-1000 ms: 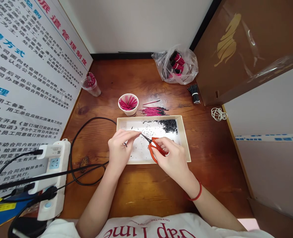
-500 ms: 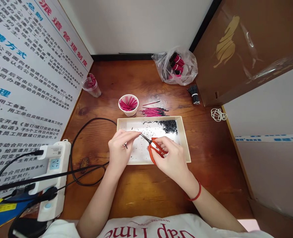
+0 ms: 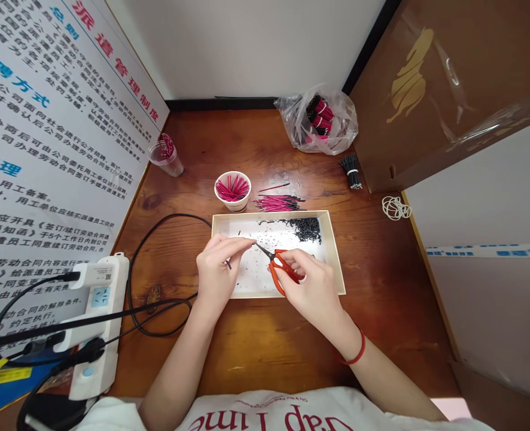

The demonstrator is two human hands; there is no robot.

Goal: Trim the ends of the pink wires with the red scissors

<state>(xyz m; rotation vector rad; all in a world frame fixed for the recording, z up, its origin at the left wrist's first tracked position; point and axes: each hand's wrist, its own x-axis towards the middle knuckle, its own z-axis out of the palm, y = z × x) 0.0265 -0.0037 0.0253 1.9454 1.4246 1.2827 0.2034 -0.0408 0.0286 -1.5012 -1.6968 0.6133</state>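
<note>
My right hand (image 3: 315,276) grips small scissors (image 3: 285,270) with red handles, fingers in the loops. Their dark blades point left, and the tips meet the fingertips of my left hand (image 3: 220,269). That hand is closed in a pinch around a thin black wire (image 3: 228,264), whose end pokes out below the palm; most of it is hidden by the fingers. Both hands are above a shallow white box (image 3: 339,269). Inside it lie a heap of short black pieces (image 3: 307,228) and scattered tiny bits.
Behind the box lie red-and-black wires (image 3: 278,203) and a paper cup (image 3: 233,203) of red wires. Farther off are a plastic cup (image 3: 168,164), a clear bag (image 3: 337,129) and a black wire bundle (image 3: 351,172). A power strip (image 3: 107,335) with cables stands left.
The scissor handles have squeezed closer together and the blades look more closed. My left hand stays almost in place.
</note>
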